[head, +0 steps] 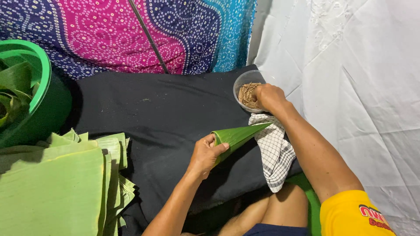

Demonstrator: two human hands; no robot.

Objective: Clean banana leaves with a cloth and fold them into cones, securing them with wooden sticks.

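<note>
My left hand (205, 154) grips the wide end of a green leaf rolled into a cone (238, 136); its pointed tip aims right toward a checked cloth (274, 150). My right hand (269, 97) reaches into a clear plastic bowl (241, 83) filled with several thin brown sticks (247, 94), fingers curled down among them. Whether a stick is pinched in those fingers is hidden.
A stack of cut green leaf sheets (57, 188) lies at the lower left. A green tub (41, 91) holding folded leaves stands at the far left. A black cloth (153, 109) covers the surface; patterned fabric (131, 30) hangs behind, white sheeting (350, 87) at right.
</note>
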